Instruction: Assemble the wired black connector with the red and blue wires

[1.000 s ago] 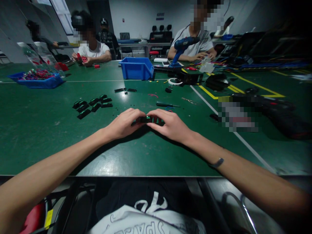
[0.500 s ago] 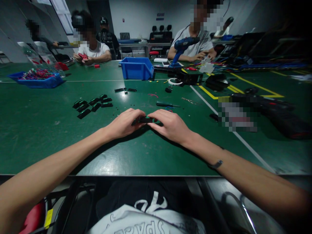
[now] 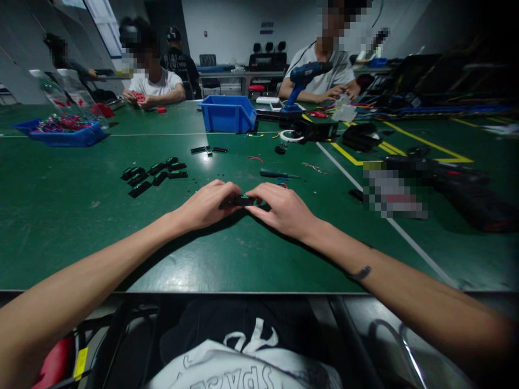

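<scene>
A small black part with a bit of green on top (image 3: 244, 201) is pinched between my hands, low over the table. My left hand (image 3: 211, 204) is closed on its left end. The right end is between the thumb and fingers of my right hand (image 3: 281, 208). My fingers cover much of the part, so its exact kind is hidden. Left of my hands lie several similar black-and-green pieces (image 3: 156, 174) in a loose group. Just beyond my right hand rests a screwdriver with a dark green handle (image 3: 272, 173).
Farther off stand a blue bin (image 3: 227, 114) and a blue cordless drill (image 3: 302, 84). A blue tray (image 3: 77, 138) of coloured wires sits at the left by plastic bottles. A dark power tool (image 3: 458, 186) lies at the right. Two people work across the green table (image 3: 194, 265).
My hands and the black part stay almost in place. Across the table, the person at the left has slightly shifted the red object in their hands.
</scene>
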The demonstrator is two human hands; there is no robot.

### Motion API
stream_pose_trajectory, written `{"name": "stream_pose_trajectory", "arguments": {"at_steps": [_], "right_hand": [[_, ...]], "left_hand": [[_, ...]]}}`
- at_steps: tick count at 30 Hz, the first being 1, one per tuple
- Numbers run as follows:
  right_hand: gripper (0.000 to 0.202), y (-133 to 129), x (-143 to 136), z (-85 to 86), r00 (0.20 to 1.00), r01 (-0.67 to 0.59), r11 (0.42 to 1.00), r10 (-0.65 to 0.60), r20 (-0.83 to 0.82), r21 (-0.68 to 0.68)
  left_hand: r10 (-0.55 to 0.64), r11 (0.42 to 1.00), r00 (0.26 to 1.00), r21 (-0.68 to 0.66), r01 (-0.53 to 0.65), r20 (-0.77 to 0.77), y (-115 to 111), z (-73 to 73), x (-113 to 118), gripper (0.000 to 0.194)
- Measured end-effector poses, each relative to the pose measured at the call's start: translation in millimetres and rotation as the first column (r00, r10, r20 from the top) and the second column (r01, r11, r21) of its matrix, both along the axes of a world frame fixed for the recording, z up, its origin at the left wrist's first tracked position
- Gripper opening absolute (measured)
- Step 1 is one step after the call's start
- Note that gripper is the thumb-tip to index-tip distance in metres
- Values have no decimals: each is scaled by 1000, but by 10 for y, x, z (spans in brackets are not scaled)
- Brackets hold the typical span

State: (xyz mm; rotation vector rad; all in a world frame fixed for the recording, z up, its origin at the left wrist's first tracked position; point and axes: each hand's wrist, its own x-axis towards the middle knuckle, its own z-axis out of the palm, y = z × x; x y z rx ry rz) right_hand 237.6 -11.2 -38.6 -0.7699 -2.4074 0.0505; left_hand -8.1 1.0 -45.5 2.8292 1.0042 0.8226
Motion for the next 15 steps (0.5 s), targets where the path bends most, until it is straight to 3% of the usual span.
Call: {"name": "stream_pose_trajectory", "arguments": {"at_steps": [15], "right_hand": [[19, 11, 6, 20, 990, -84, 989, 69, -121, -122]], "left_hand": [[1, 999, 997, -45, 3, 83, -60, 12, 13, 18]]}}
